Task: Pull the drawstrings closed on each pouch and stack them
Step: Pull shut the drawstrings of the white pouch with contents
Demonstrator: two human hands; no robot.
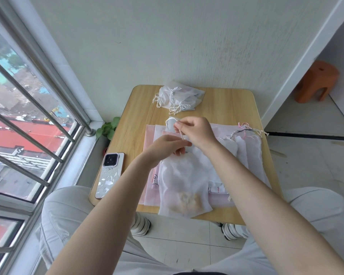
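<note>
A sheer white pouch [182,185] with beige contents near its bottom lies on the small wooden table [135,120], its lower end over the front edge. My left hand [165,148] grips the pouch's gathered neck. My right hand [196,132] pinches the white drawstring [180,133], which runs taut between both hands. Under the pouch lie flat pink and white pouches [150,141]. More open pouches with coloured strings [250,147] lie to the right. A stack of closed white pouches [179,97] with looped cords sits at the table's back.
A phone [110,174] in a patterned case lies at the table's left front. A small green plant [108,128] stands by the window sill on the left. An orange stool [316,82] is at the far right. My knees flank the table.
</note>
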